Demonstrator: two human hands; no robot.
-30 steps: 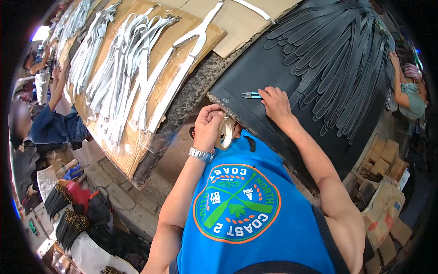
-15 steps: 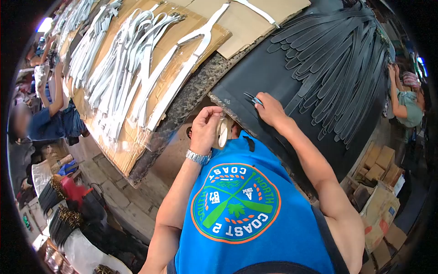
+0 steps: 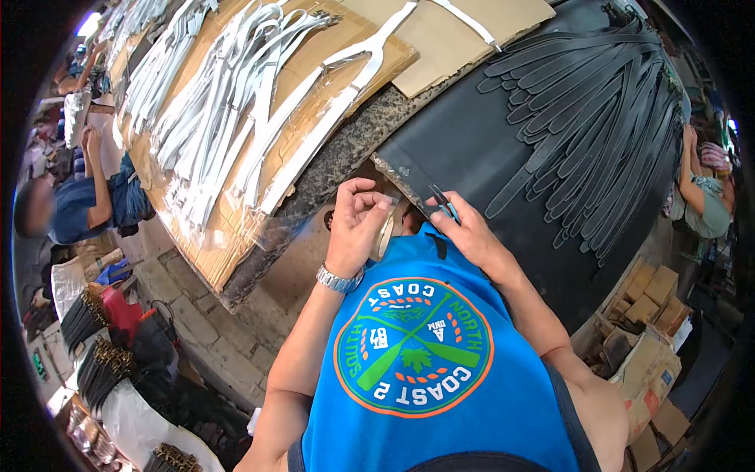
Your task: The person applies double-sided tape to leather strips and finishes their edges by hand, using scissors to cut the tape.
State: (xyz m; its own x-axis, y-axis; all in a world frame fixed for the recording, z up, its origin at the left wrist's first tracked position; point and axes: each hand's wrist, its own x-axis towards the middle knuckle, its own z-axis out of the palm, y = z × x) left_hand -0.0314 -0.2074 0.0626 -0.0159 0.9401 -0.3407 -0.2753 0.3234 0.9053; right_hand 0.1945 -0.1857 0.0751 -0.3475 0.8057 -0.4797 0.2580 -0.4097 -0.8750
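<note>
My left hand (image 3: 354, 224), with a metal watch (image 3: 340, 278) at the wrist, is raised beside the table corner, fingers curled and thumb near the index finger. A pale roll of tape (image 3: 383, 239) shows almost edge-on at its thumb side, partly hidden by the hand. In my right hand (image 3: 469, 230) is a pair of small snips (image 3: 443, 203) with blue handles and two dark pointed blades. The blades point up and left, over the edge of the black tabletop (image 3: 440, 157). Beyond that hand, a fan of black straps (image 3: 574, 118) with rounded ends lies on the tabletop.
White straps (image 3: 228, 102) lie bundled on cardboard (image 3: 206, 250) over a rough-edged table to the left. One person (image 3: 86, 200) is at the left, another (image 3: 705, 200) at the right. Cardboard boxes (image 3: 649, 295) stand low at the right, strap bundles (image 3: 110, 366) low at the left.
My right hand has drawn back from over the black tabletop toward my body and left hand, bringing the snips along. The left hand's fingers have lifted and spread slightly.
</note>
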